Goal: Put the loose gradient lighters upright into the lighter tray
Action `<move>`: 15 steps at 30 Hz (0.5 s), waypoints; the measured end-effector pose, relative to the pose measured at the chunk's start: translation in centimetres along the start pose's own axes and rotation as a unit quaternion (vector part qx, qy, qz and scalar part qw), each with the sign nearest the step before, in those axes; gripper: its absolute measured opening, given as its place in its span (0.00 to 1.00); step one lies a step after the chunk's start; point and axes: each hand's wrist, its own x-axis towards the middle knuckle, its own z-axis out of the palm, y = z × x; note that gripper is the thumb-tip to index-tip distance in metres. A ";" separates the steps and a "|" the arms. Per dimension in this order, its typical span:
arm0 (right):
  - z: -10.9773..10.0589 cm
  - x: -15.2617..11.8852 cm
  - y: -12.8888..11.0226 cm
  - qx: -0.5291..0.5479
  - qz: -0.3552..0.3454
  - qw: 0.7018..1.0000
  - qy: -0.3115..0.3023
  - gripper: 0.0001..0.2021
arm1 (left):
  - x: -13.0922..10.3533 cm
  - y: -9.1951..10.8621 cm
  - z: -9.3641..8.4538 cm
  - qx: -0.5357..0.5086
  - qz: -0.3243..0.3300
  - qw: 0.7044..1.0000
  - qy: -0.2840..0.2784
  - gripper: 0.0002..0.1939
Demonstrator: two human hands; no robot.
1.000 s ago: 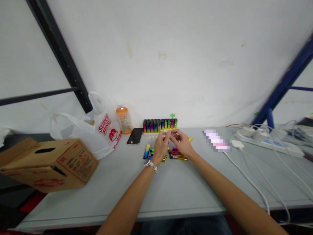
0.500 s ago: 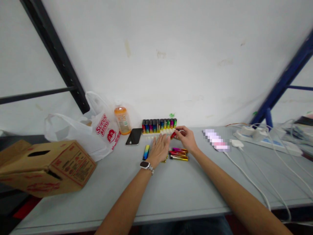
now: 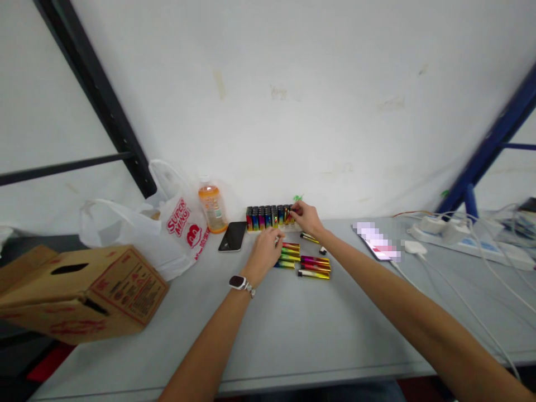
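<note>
Along the wall, a tray (image 3: 288, 228) holds rows of upright, metallic-coloured lighters (image 3: 262, 218). My right hand (image 3: 309, 216) is at the tray's right end, fingertips pinched on a red and gold lighter (image 3: 288, 216). In front of the tray is my left hand (image 3: 264, 249), fingers curled and closed; what they hold, if anything, is hidden. Just right of it lie several green, yellow and blue lighters (image 3: 288, 258). Further right, purple, red and gold lighters (image 3: 315, 267) lie flat. One gold lighter (image 3: 310, 238) rests below my right wrist, near a small black and white piece (image 3: 322, 250).
A black phone (image 3: 233, 237), an orange drink bottle (image 3: 213, 205), a white plastic bag (image 3: 176, 234) and a cardboard box (image 3: 113, 296) stand to the left. On the right are a charging phone (image 3: 374, 241), a power strip (image 3: 469, 245) and white cables (image 3: 450, 285).
My right hand has moved up to the tray with the red lighter. My left hand has drawn off the tray's front and curled its fingers. The yellow-blue lighter left of it is no longer visible there.
</note>
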 end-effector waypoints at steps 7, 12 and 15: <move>-0.3 1.4 -0.2 -0.072 -0.030 0.995 -0.065 0.01 | -0.3 -0.7 -0.3 0.091 -0.009 0.989 -0.118 0.08; -1.1 2.7 -0.4 -0.117 -0.048 0.983 -0.136 0.03 | 0.7 -1.0 -0.2 0.067 -0.021 0.989 -0.131 0.11; -1.1 2.9 -0.5 -0.150 -0.059 0.974 -0.159 0.07 | 1.1 -1.5 -0.2 0.056 -0.031 0.986 -0.153 0.12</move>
